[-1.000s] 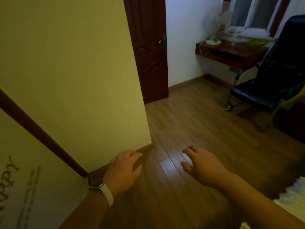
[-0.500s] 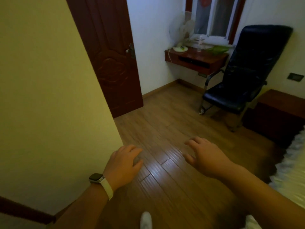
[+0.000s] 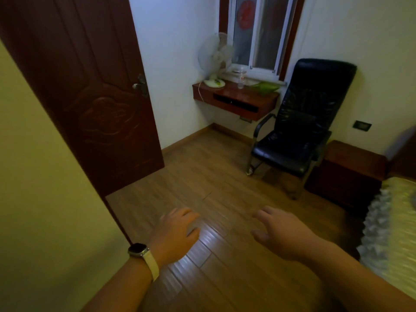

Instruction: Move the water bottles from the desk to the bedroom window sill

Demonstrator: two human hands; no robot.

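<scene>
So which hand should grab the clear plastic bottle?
Probably the right hand. The left hand is empty too, but the clear plastic bottle on the red-brown desk stands slightly rightward.

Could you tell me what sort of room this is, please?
Most likely a bedroom: a bed at the right edge, a wall-mounted desk under the window, and a black chair.

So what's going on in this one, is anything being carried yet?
Nothing is being carried. The person is inside the bedroom by the open door, with the left hand and right hand held out in front, open and empty. One clear water bottle stands at the back of the desk, beside the fan and below the window sill. Neither hand is near it.
</scene>
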